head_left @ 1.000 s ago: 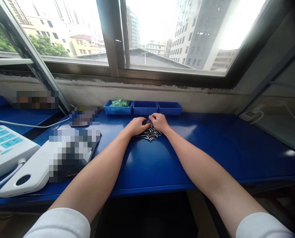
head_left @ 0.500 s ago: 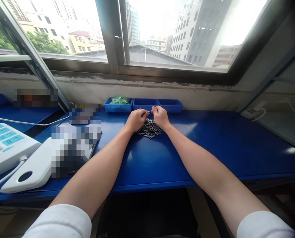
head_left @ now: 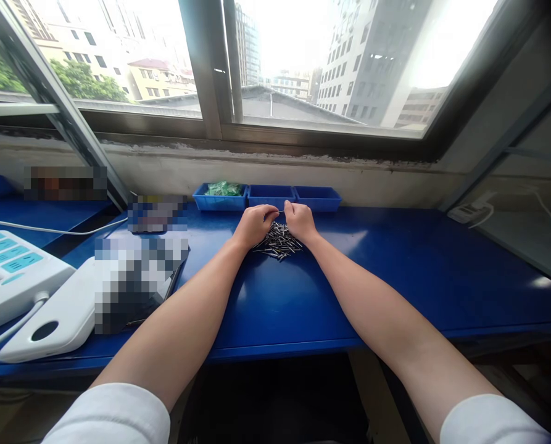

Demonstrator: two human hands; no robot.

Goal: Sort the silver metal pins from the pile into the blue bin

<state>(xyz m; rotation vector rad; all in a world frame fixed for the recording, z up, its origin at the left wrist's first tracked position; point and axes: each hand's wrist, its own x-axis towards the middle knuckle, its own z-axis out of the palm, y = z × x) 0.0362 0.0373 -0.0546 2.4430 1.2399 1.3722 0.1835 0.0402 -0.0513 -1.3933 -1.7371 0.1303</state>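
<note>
pinching a thin pin (head_left: pixel 281 212) with left hand (head_left: pixel 253 223) and right hand (head_left: pixel 302 221), close to a pile of metal pins (head_left: pixel 279 240) on the counter (head_left: pixel 284 302), near three bins (head_left: pixel 269 198).

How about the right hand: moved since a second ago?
Yes: the right hand is higher in view against the right-hand blue bin, now covering more of that bin's front wall.

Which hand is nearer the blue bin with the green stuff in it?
Left. The left hand is in front of the blue bin, off to its right; the right hand is farther right, beyond the left hand.
</note>
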